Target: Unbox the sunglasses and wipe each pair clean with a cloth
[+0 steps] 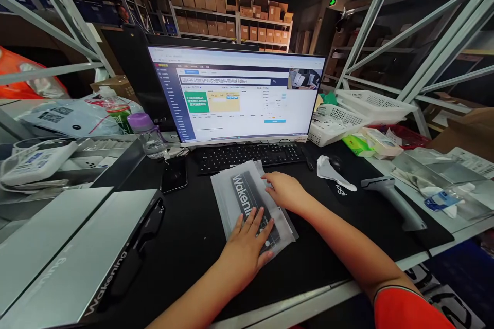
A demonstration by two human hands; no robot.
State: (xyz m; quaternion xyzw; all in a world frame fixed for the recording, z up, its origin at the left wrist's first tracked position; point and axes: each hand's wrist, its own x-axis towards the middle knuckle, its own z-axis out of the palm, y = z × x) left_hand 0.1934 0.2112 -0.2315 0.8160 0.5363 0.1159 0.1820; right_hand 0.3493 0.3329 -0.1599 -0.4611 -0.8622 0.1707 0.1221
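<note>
Hands flat on frosted bag (231, 185); left hand (247, 244), right hand (285, 191)

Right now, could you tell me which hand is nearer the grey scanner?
Right. The right hand rests on the bag, apart from the scanner; the left hand lies farther left on it.
</note>
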